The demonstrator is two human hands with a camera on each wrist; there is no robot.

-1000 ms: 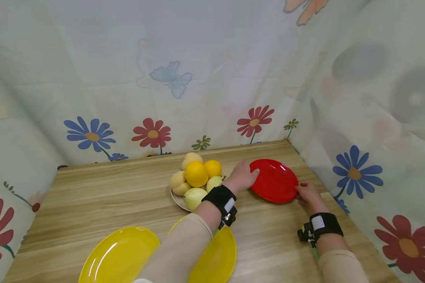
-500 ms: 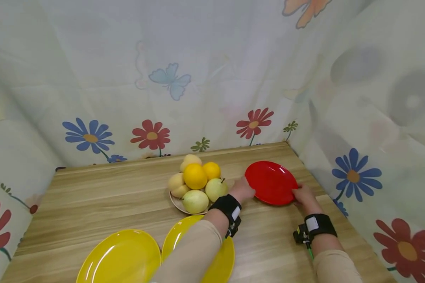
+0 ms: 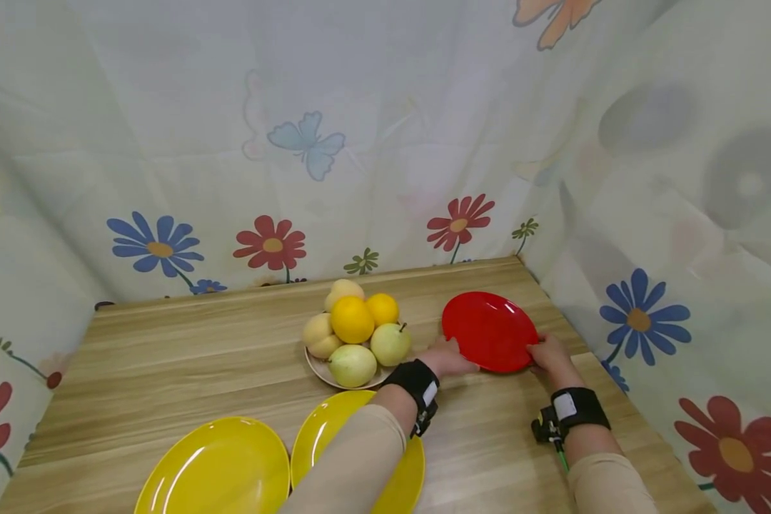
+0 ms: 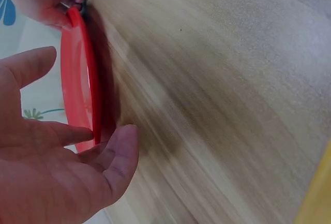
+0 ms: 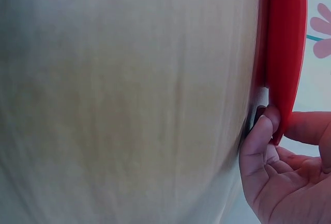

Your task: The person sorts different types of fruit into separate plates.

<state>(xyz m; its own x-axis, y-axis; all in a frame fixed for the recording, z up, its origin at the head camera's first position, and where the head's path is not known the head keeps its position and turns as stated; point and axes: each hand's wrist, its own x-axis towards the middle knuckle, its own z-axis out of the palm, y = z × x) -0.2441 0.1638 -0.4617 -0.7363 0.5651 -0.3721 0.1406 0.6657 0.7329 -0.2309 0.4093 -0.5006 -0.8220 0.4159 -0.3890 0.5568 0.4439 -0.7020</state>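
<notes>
A round red plate (image 3: 490, 330) lies near the right back of the wooden table. My right hand (image 3: 550, 358) pinches its right rim, thumb above and fingers tucked beneath, as the right wrist view shows. My left hand (image 3: 448, 359) is at the plate's near left rim. In the left wrist view its fingers (image 4: 124, 149) are loosely extended, one fingertip right at the rim of the plate (image 4: 83, 79), with the thumb standing away.
Left of the red plate, a fruit plate (image 3: 321, 371) holds oranges (image 3: 352, 320), green pears (image 3: 353, 365) and peach-like fruit (image 3: 321, 335). Two yellow plates (image 3: 221, 467) lie nearer, one partly under my left sleeve (image 3: 360, 457). Flowered curtain (image 3: 385, 178) borders the table.
My left hand has slid from the plate's upper left rim down to its near left side, its thumb leaving the plate. The red plate has shifted slightly left; my right hand keeps its hold.
</notes>
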